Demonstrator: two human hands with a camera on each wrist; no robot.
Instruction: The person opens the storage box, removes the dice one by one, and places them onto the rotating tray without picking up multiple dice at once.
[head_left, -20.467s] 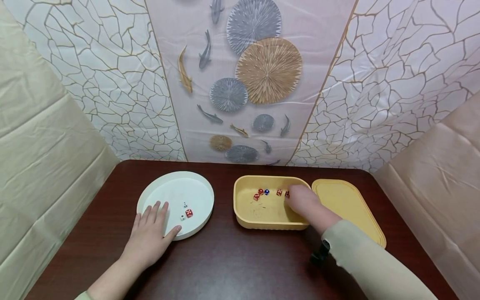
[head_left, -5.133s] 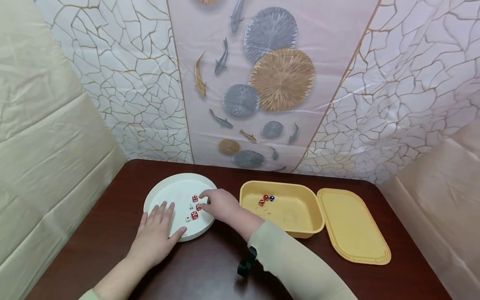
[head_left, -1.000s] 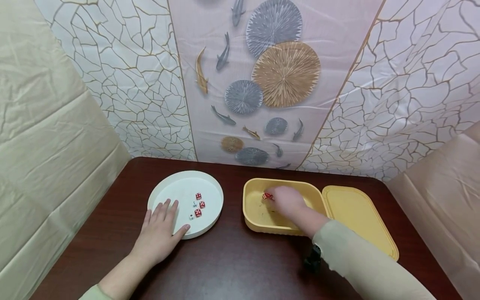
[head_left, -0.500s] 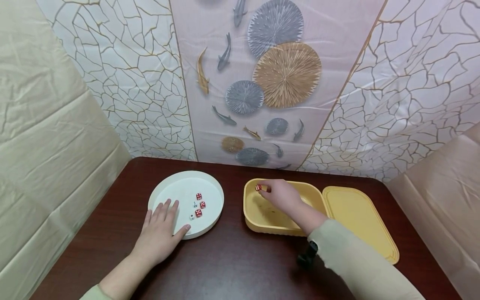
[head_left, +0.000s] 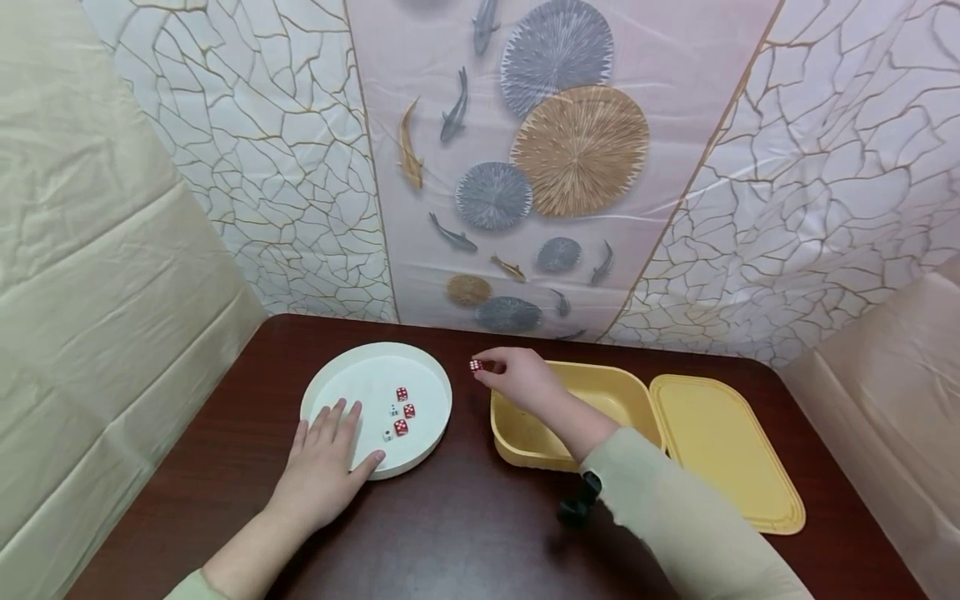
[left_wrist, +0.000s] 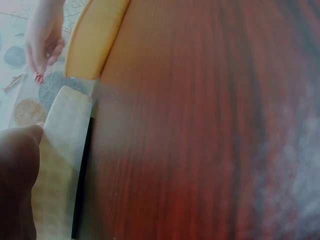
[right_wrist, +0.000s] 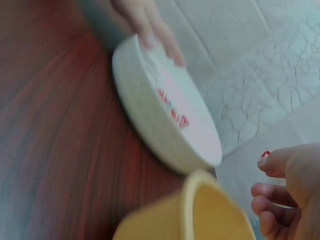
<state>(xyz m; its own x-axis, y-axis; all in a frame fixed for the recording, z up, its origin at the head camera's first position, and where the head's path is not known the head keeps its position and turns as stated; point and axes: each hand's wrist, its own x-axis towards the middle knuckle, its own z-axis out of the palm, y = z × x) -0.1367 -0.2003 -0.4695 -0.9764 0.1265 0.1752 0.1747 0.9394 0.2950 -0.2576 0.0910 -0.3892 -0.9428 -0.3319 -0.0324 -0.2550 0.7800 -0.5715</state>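
Note:
My right hand [head_left: 521,379] pinches a red die [head_left: 476,365] with white pips between thumb and fingertips, over the gap between the yellow box and the round white tray [head_left: 441,375]. In the right wrist view the red die [right_wrist: 265,154] shows at the fingertips, the other fingers curled below. My left hand [head_left: 322,467] rests with spread, straight fingers on the tray's near left side, its thumb on the near rim. In the tray lie three red dice [head_left: 401,427] and two white dice [head_left: 387,435], grouped right of the left fingers.
The yellow box [head_left: 517,454] stands right of the tray; my right hand and forearm hide part of its inside. Its flat yellow lid [head_left: 727,450] lies to its right on the dark wooden table [head_left: 450,533]. A patterned cloth wall [head_left: 300,167] rises behind the table.
My right hand has reached into the box, come up with a red die and moved left past the box's left rim. The left hand and the dice in the tray stay put.

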